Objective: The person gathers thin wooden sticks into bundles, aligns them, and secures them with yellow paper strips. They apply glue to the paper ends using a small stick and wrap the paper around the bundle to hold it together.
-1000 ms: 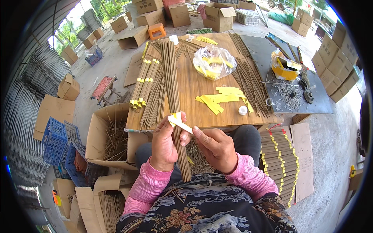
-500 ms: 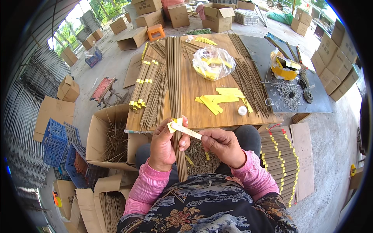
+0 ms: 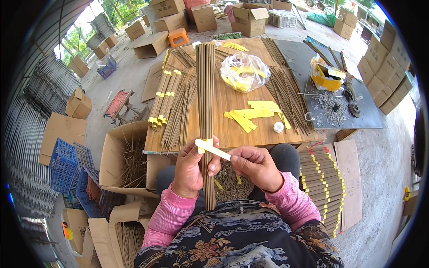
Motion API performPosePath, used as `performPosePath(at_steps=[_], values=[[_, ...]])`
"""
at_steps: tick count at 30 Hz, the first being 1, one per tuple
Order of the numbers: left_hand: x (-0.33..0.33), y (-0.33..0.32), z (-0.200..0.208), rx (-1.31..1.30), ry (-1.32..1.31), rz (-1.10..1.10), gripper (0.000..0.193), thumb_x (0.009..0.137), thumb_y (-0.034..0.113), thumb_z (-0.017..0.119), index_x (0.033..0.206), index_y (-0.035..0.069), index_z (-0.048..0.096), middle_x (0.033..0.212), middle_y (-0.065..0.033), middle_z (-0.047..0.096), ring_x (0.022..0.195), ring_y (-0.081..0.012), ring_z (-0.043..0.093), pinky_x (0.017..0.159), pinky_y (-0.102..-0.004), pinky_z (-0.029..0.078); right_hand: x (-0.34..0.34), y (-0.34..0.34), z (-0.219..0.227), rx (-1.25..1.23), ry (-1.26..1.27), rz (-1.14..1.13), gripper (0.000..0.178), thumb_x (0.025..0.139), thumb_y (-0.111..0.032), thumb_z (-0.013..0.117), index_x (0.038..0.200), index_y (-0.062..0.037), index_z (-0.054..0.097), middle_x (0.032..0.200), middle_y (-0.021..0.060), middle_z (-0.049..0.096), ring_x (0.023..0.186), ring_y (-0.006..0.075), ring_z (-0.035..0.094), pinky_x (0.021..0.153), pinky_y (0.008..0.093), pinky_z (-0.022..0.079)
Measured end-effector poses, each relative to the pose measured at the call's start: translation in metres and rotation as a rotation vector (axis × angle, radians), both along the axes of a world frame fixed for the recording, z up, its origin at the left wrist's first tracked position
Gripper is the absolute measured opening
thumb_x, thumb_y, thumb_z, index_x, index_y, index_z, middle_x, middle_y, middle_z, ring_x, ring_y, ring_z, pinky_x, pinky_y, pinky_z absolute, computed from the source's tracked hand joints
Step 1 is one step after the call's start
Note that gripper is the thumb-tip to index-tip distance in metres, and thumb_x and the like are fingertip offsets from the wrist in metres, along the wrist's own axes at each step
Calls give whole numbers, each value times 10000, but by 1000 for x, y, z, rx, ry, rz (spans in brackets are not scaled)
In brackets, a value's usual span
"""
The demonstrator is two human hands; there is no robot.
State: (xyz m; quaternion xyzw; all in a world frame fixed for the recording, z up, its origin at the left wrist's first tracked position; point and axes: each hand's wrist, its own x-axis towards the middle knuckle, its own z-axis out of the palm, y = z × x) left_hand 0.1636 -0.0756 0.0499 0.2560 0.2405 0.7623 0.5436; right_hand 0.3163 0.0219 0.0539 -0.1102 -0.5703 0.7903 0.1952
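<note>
My left hand (image 3: pixel 190 169) is closed around a long bundle of brown incense sticks (image 3: pixel 205 94), which stands nearly upright over the table's front edge. A yellow paper band (image 3: pixel 207 144) wraps the bundle at my fingers. Between the thumb and fingers of my right hand (image 3: pixel 257 166) is a pale flat strip (image 3: pixel 216 150), perhaps a small glue stick. Its far end lies across the band beside my left thumb. Past my hands, loose yellow paper strips (image 3: pixel 250 114) and a small white round pot (image 3: pixel 278 127) rest on the wooden table (image 3: pixel 223 134).
Finished bundles (image 3: pixel 165 96) and loose sticks lie on the table's left. A clear plastic bag (image 3: pixel 246 71) of yellow strips sits mid-table, with more sticks (image 3: pixel 286 89) to its right. Banded bundles (image 3: pixel 321 187) lie low at right; an open cardboard box (image 3: pixel 109 156) stands at left.
The bundle's upper end has swung slightly right. The yellow paper end that stuck out by my left thumb now shows less, and the pale strip lies across the band. Both hands have barely moved.
</note>
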Motion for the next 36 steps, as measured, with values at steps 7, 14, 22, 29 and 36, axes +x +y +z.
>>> performPosePath(at_steps=[7,14,22,29,36], values=[[-7,3,-1,-26,-41,-12,314,890,261,485,1025,-13,559,936,-113,566,552,-140,498,429,-244,384,4,0,-4,6,-55,66,188,890,-127,504,991,11,581,658,-36,500,597,27,434,540,170,355],[-9,9,3,-5,-28,-7,328,900,272,465,1020,-21,549,941,-102,548,526,-120,467,406,-220,347,30,22,-12,-26,81,-338,212,852,-85,564,1044,-1,594,759,3,589,636,29,477,546,169,387],[-6,25,-13,-15,-66,-80,360,907,280,448,1022,-54,520,936,-100,509,500,-113,459,385,-221,335,83,108,-62,1280,-681,-987,124,725,-55,578,822,-41,653,735,87,576,704,279,556,619,346,451],[-6,40,-24,-66,-94,-133,353,906,281,450,1015,-49,513,924,-97,486,499,-106,450,382,-219,328,67,138,-92,1429,-740,-909,67,683,-60,529,644,-62,584,695,89,532,711,285,513,629,362,423],[-9,50,-35,-102,-154,-174,347,902,277,460,1020,-45,513,937,-102,484,516,-114,461,393,-218,336,55,149,-102,1451,-791,-831,75,685,-57,518,648,-58,583,696,96,529,724,278,515,632,366,423]])
